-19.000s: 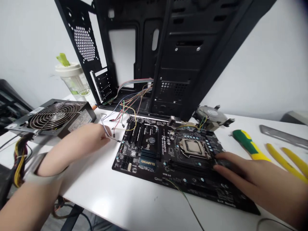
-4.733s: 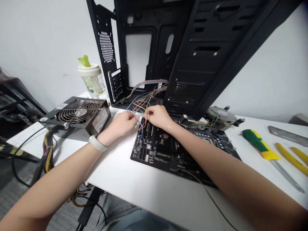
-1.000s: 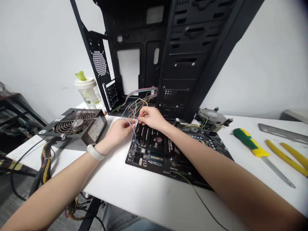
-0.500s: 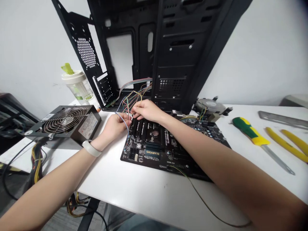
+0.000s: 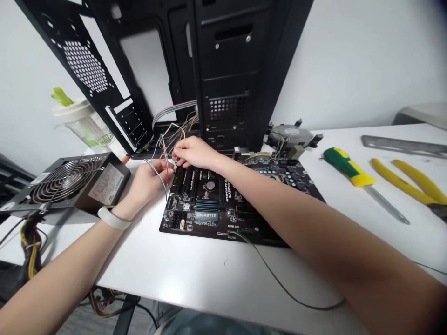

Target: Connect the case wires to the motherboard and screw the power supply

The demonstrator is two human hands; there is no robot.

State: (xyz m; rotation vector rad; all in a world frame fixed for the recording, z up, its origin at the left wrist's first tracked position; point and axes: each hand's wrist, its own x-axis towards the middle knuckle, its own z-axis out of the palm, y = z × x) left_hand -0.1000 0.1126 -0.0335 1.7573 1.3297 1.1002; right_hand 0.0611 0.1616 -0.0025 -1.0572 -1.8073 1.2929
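Note:
A black Gigabyte motherboard (image 5: 206,215) lies flat on the white table in front of a black computer case (image 5: 226,65). At its upper left edge my left hand (image 5: 152,177) is closed, thumb and fingertips pinched at a small white connector (image 5: 173,164). My right hand (image 5: 195,152) meets it there from the right, its fingers closed at the same spot; their tips partly hide what they grip. Thin coloured wires (image 5: 164,144) come out of the case and run down to both hands. A blue wire (image 5: 159,176) passes over my left fingers to the board's left edge.
Left of my left hand stands a power supply (image 5: 104,182), with a lidded cup (image 5: 84,122) behind it. A cooler fan (image 5: 291,136) sits behind the board. To the right lie a screwdriver (image 5: 349,172), yellow-handled pliers (image 5: 405,181) and a metal plate (image 5: 401,144).
The view has turned to the right, so the scene sits further left in the picture. Both hands stay together at the same corner of the motherboard, fingers still pinched.

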